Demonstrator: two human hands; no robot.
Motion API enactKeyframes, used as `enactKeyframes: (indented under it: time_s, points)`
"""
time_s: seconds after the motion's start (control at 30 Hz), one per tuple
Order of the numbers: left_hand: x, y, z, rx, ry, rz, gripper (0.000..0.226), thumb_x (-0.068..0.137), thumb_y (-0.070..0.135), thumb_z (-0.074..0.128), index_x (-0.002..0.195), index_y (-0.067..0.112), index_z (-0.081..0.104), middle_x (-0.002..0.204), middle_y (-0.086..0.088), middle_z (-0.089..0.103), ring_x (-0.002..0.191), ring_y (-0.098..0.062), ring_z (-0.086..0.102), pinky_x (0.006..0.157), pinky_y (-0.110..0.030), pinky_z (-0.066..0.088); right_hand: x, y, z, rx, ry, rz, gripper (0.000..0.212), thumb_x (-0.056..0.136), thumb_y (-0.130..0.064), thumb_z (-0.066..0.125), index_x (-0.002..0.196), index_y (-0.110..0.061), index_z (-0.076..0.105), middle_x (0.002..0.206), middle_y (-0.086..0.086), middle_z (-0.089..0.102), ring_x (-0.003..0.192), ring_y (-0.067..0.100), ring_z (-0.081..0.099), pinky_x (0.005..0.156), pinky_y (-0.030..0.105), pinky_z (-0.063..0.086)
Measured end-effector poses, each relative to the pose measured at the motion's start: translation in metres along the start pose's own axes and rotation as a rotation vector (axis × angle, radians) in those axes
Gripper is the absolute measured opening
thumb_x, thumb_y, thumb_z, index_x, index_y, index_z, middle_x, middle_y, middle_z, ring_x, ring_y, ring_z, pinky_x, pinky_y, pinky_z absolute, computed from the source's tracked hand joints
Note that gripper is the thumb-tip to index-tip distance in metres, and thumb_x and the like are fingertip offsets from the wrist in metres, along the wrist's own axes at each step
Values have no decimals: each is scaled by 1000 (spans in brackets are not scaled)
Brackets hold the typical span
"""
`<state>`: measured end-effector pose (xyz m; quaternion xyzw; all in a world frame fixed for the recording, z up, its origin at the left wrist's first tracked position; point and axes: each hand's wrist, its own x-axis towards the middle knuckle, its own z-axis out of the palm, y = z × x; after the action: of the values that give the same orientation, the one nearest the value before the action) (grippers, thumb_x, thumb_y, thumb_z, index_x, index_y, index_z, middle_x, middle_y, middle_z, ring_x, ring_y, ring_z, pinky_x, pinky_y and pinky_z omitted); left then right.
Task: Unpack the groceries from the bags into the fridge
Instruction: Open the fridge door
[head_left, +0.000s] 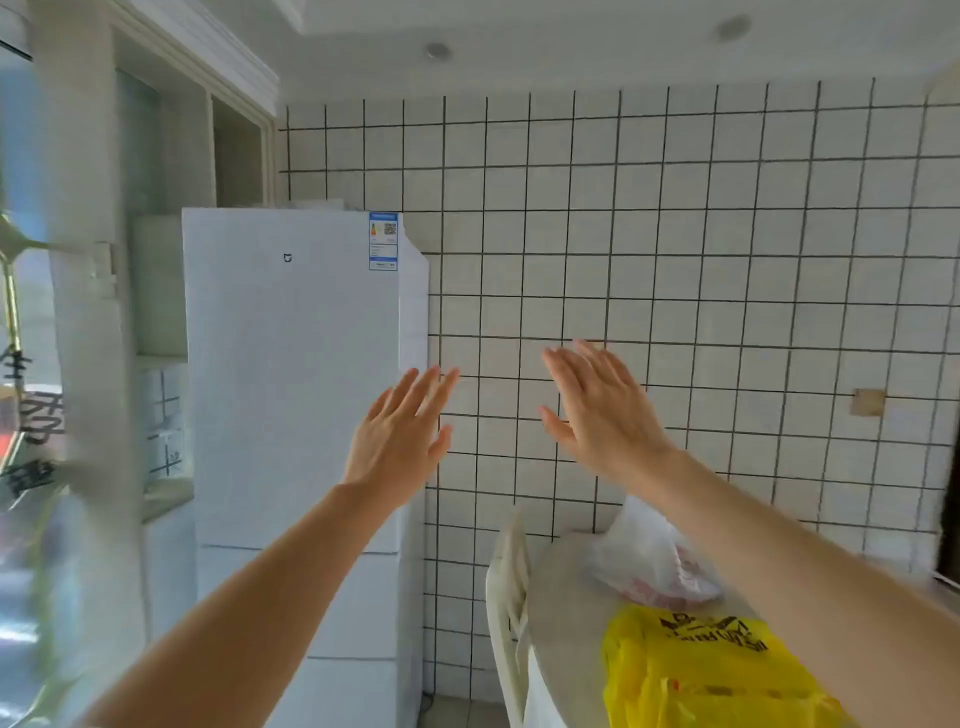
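A tall white fridge (291, 374) stands at the left against the tiled wall, all its doors closed. A yellow plastic bag (691, 675) with black print lies on a round table (561, 613) at the lower right. Behind it lies a clear plastic bag (644, 561) with something pinkish inside. My left hand (400, 431) is raised in the air before the fridge's right edge, fingers straight, holding nothing. My right hand (602, 410) is raised in front of the wall, above the bags, fingers straight and empty.
A white cloth (511, 587) hangs over the table's left side. Left of the fridge are a shelf niche (161, 415) and a glass door (26, 364) with dark lettering. The white tiled wall (727, 260) fills the back.
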<state>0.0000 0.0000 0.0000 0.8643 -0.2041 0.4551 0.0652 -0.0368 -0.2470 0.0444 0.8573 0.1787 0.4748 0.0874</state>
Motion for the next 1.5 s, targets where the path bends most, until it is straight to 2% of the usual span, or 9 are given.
enactKeyframes:
  time_s: [0.1,0.23,0.53,0.7,0.83,1.0,1.23,1.43,1.5]
  points:
    - [-15,-15,10,-46,-14,-31,55,95,24,53,147,16,36,143,-2,49,133,-22,45,102,-37,42,6,-23,28,50,-1,-83,57,93,-40,37,133,0,49,125,16,59,124,36,50,101,50,43]
    - [-48,-49,32,-100,-87,-147,52,98,27,48,147,18,34,140,1,51,130,-17,46,96,-33,46,17,-66,76,137,3,-160,53,92,-38,37,126,-2,55,122,14,61,120,33,54,97,47,47]
    - [-83,-200,67,-96,-151,-364,44,99,31,45,142,24,40,127,0,57,109,-20,59,80,-29,46,92,-166,189,236,14,-286,43,83,-28,65,117,-3,60,114,11,62,108,29,60,91,42,52]
    - [-72,-305,72,-76,-134,-409,42,96,30,50,138,25,43,122,3,61,99,-18,62,77,-30,48,157,-234,244,245,20,-349,41,84,-29,62,115,-2,61,112,11,64,106,29,61,91,41,52]
    - [-75,-370,84,-108,-104,-482,38,95,27,52,133,23,48,115,7,65,110,-14,57,75,-30,49,202,-281,284,279,23,-360,40,84,-26,63,115,-2,61,110,12,64,107,30,60,92,41,50]
    - [-85,-444,108,-195,-76,-639,27,94,26,53,120,22,55,117,11,63,105,-14,57,80,-30,47,253,-330,326,301,45,-420,39,80,-24,62,111,0,64,104,14,67,102,33,63,87,42,53]
    - [-84,-529,145,-280,25,-810,25,94,17,53,119,17,56,100,1,68,95,-23,62,73,-27,40,322,-382,388,334,71,-506,33,82,-20,63,110,-1,62,103,12,65,103,32,60,89,41,51]
    - [-78,-599,210,-238,-74,-660,24,94,18,56,117,14,55,105,-1,67,101,-22,60,79,-27,41,391,-417,450,281,155,-561,31,84,-22,59,107,-2,63,107,13,65,118,33,53,104,39,41]
    - [-63,-626,230,-196,-91,-623,34,94,23,56,126,18,48,113,0,64,103,-21,60,80,-29,45,419,-428,470,287,172,-574,32,85,-22,57,109,-1,62,109,15,64,121,34,51,105,40,40]
